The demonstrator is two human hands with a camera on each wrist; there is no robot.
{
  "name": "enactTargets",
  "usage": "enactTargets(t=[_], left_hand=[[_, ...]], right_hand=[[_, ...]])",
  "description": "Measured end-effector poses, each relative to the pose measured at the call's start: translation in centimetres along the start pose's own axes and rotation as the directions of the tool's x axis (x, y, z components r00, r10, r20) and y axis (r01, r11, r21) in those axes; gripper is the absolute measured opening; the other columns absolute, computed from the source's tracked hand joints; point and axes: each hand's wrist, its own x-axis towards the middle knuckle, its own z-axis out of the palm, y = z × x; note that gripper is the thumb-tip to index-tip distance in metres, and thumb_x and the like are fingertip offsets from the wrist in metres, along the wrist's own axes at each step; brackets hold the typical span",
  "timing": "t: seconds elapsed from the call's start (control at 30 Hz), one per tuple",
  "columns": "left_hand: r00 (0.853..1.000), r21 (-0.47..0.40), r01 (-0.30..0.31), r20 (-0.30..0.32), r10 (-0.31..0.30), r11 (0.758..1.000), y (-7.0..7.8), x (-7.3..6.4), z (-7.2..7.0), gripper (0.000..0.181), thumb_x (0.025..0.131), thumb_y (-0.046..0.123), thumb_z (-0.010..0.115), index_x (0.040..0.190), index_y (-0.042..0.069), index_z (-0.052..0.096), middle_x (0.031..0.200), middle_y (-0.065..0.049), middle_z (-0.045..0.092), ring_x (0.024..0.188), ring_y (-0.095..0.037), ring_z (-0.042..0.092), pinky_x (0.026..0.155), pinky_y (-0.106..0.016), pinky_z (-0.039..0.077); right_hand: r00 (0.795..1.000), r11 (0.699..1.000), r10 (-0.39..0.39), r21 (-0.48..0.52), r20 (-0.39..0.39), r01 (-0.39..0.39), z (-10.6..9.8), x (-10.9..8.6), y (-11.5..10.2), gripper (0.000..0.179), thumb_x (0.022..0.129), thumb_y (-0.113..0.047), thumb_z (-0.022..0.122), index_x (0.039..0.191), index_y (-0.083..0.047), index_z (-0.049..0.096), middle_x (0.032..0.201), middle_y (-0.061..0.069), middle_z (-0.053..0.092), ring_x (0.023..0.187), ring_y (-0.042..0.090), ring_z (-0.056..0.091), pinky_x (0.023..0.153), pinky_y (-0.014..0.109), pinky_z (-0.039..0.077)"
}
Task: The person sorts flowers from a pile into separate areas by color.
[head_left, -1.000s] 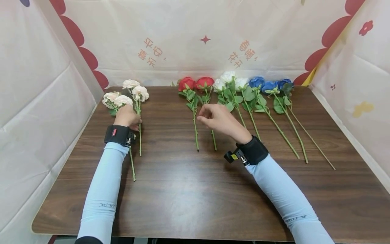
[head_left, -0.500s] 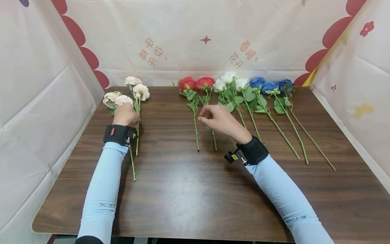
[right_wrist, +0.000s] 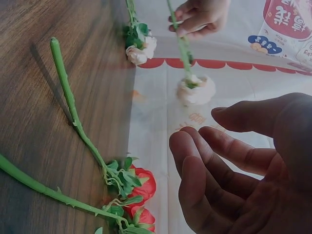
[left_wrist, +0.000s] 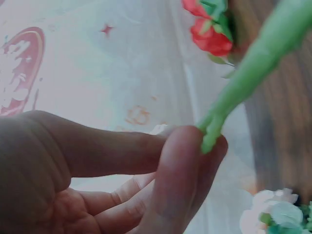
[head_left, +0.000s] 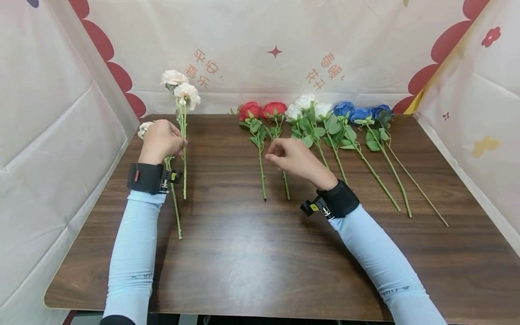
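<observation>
My left hand [head_left: 161,141] pinches the green stem [left_wrist: 253,68] of an artificial pale cream flower [head_left: 188,95], between thumb and fingertips. The stem points toward me and two blossoms stand raised above the table's back edge. Below that hand lies another cream flower, its stem [head_left: 175,207] on the table and its blossom [head_left: 144,130] mostly hidden by the hand. My right hand [head_left: 298,160] hovers near the red roses [head_left: 249,111], its fingers loosely curled with nothing between them. In the right wrist view the red blossoms [right_wrist: 145,187] lie below and left of those fingers.
White roses [head_left: 304,103] and blue roses [head_left: 361,113] lie along the back of the brown wooden table [head_left: 243,262], stems slanting toward the front right. Printed cloth walls [head_left: 252,54] stand behind the table and on both sides.
My left hand has lifted the cream flower off the table, moving up and slightly left. The other cream flower stays lying. My right hand has hardly moved.
</observation>
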Motion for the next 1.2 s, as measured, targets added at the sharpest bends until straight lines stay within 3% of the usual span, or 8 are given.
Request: enactTargets(t=[0.27,0.37,0.57,0.73,0.87,0.97,1.1,1.2], left_hand=[[1.000,-0.105,-0.004,0.022,0.006,0.994,1.8,-0.5,0.1,0.019,0.085,0.017,0.069,0.096,0.002,0.071,0.073,-0.012,0.074,0.055,-0.012,0.069,0.064,-0.031,0.045],[0.999,-0.150,-0.009,0.050,0.017,0.989,2.6,-0.7,0.5,0.019,0.086,0.017,0.069,0.098,0.003,0.069,0.081,-0.012,0.075,0.057,-0.010,0.070,0.063,-0.030,0.048],[0.994,-0.215,-0.057,0.079,0.076,0.975,4.8,-1.3,1.7,0.020,0.086,0.018,0.070,0.101,0.006,0.065,0.088,-0.010,0.075,0.067,-0.019,0.073,0.074,-0.033,0.051],[0.986,-0.311,-0.099,0.098,0.136,0.945,7.1,-2.3,3.0,0.021,0.085,0.016,0.072,0.103,0.007,0.063,0.088,-0.009,0.075,0.067,-0.022,0.073,0.068,-0.031,0.056],[0.974,-0.377,-0.139,0.117,0.196,0.916,8.8,-3.3,4.0,0.022,0.085,0.014,0.072,0.103,0.007,0.061,0.087,-0.008,0.074,0.062,-0.020,0.072,0.063,-0.031,0.057],[0.963,-0.418,-0.162,0.131,0.236,0.894,9.8,-4.1,4.6,0.021,0.086,0.013,0.071,0.103,0.007,0.061,0.088,-0.009,0.074,0.063,-0.021,0.071,0.061,-0.032,0.058],[0.949,-0.462,-0.196,0.133,0.286,0.865,11.0,-5.0,5.6,0.020,0.087,0.012,0.070,0.103,0.006,0.060,0.087,-0.010,0.074,0.065,-0.025,0.072,0.060,-0.032,0.058],[0.937,-0.478,-0.229,0.128,0.325,0.848,11.5,-5.6,6.4,0.018,0.087,0.011,0.068,0.102,0.006,0.059,0.084,-0.009,0.073,0.063,-0.023,0.071,0.060,-0.030,0.057]], right_hand=[[1.000,1.000,0.010,0.005,-0.007,-0.010,0.1,0.0,0.3,0.014,0.094,-0.030,0.061,0.098,-0.017,0.064,0.073,0.000,0.068,0.062,0.019,0.065,0.058,0.032,0.049],[1.000,1.000,0.020,0.014,-0.009,-0.020,0.2,0.0,0.4,0.014,0.094,-0.029,0.061,0.098,-0.016,0.064,0.077,0.001,0.069,0.064,0.021,0.066,0.058,0.033,0.050],[0.999,1.000,0.021,0.017,-0.024,-0.021,0.3,0.1,0.6,0.015,0.094,-0.030,0.061,0.099,-0.016,0.065,0.081,0.005,0.071,0.064,0.020,0.066,0.057,0.033,0.051],[0.998,0.999,0.003,0.040,-0.067,0.000,0.6,0.2,0.6,0.016,0.095,-0.030,0.060,0.098,-0.015,0.066,0.072,0.005,0.067,0.056,0.017,0.061,0.052,0.032,0.048],[0.996,0.990,0.043,0.138,-0.077,-0.032,0.8,0.2,0.4,0.022,0.095,-0.032,0.059,0.101,-0.013,0.066,0.071,0.009,0.066,0.055,0.025,0.062,0.051,0.034,0.050],[0.995,0.955,0.090,0.287,-0.041,-0.075,1.1,0.2,0.1,0.030,0.096,-0.036,0.058,0.108,-0.008,0.064,0.079,0.016,0.068,0.059,0.030,0.066,0.056,0.041,0.056],[0.993,0.846,0.116,0.522,0.021,-0.110,1.5,0.1,-0.4,0.035,0.096,-0.032,0.058,0.113,-0.001,0.062,0.094,0.027,0.067,0.068,0.035,0.069,0.065,0.050,0.057],[0.993,0.781,0.115,0.615,0.028,-0.108,1.8,0.1,-0.7,0.031,0.098,-0.025,0.056,0.116,0.000,0.059,0.094,0.024,0.067,0.071,0.034,0.069,0.069,0.051,0.057]])
